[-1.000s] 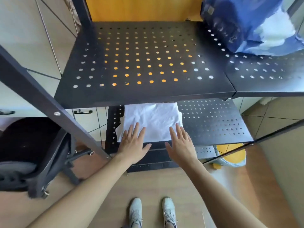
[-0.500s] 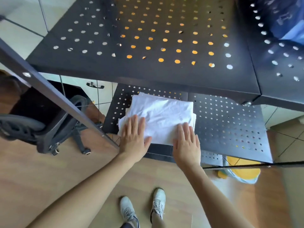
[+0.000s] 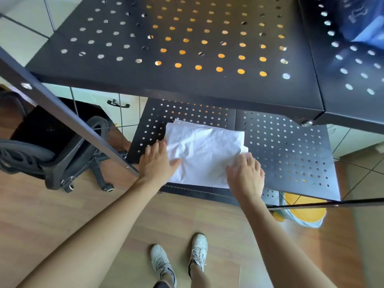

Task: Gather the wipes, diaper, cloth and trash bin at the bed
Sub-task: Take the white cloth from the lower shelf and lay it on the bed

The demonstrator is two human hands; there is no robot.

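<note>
A folded white cloth (image 3: 202, 151) lies on the lower perforated black shelf (image 3: 291, 154) of a metal rack. My left hand (image 3: 156, 163) is at the cloth's left edge, fingers under or against that edge and thumb on top. My right hand (image 3: 245, 174) is at the cloth's near right corner, fingers curled over the edge. Both hands touch the cloth, which still rests on the shelf. A blue plastic package (image 3: 361, 19) sits on the upper shelf at the top right, partly cut off.
The upper perforated shelf (image 3: 187, 44) overhangs the cloth. A slanted black rack bar (image 3: 68, 119) crosses at left; a thin bar (image 3: 332, 204) crosses at right. A black office chair (image 3: 52, 154) stands at left. A yellow-and-white bag (image 3: 303, 215) lies on the wooden floor beneath.
Both hands slid from flat on the cloth's near edge out to its left and right sides and closed around the edges. The view moved closer and lower.
</note>
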